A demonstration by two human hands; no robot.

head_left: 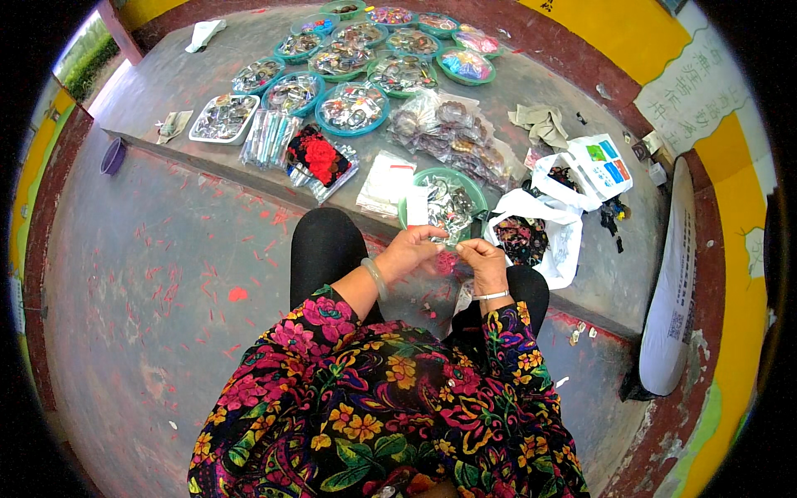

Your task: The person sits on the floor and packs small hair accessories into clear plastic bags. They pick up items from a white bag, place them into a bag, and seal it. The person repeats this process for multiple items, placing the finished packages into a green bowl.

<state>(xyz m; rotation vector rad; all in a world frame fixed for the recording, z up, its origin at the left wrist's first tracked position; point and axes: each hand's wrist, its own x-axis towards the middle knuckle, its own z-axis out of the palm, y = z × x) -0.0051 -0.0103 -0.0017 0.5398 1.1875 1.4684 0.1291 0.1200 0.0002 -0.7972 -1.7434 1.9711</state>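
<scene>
A person's left hand point(408, 251) and right hand point(487, 263) are nearly together at the near edge of a green basket point(476, 189) of small shiny packets point(451, 205); whether their fingers pinch anything, I cannot tell. Just right of the basket sits a white bag point(568, 241).

smooth plastic basket point(476, 189), glossy plastic packets point(450, 203), matt concrete ledge point(610, 267), shiny metal bracelet point(491, 295)

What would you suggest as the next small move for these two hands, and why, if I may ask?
Perhaps move the left hand and right hand slightly forward over the green basin: both seem to pinch close together by its near rim, so anything dropped would likely land among its small packets. What they pinch is too small to tell.
</scene>
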